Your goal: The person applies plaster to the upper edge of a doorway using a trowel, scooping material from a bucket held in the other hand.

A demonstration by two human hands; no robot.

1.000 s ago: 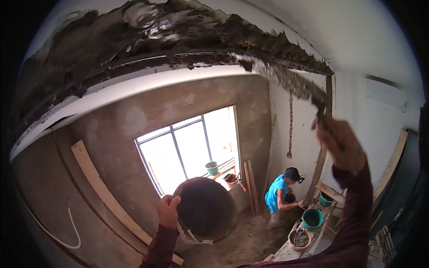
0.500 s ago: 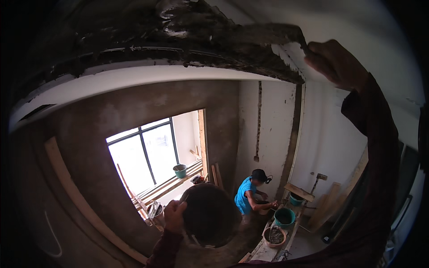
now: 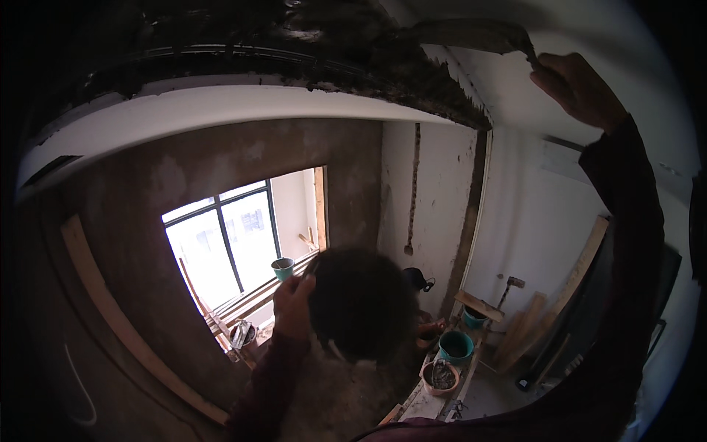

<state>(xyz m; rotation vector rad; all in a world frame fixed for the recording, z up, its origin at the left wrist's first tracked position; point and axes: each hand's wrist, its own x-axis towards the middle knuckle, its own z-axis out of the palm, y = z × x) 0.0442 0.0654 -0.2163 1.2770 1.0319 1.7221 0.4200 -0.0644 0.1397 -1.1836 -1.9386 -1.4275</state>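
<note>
My right hand is raised at the upper right, closed around the handle of a trowel. Its long blade lies by the underside of an overhead beam, next to dark wet mortar with a ragged right end; exact contact is too dim to tell. My left hand grips the left rim of a dark round bucket at chest height. The bucket's contents cannot be made out.
Behind the bucket a co-worker is mostly hidden; a dark cap shows. On a plank stand a teal bucket and an orange bucket of mortar. A green bucket sits by the window; long boards lean on walls.
The trowel and my right hand have moved a little right and up. My left hand has lifted the bucket, which now covers most of the co-worker.
</note>
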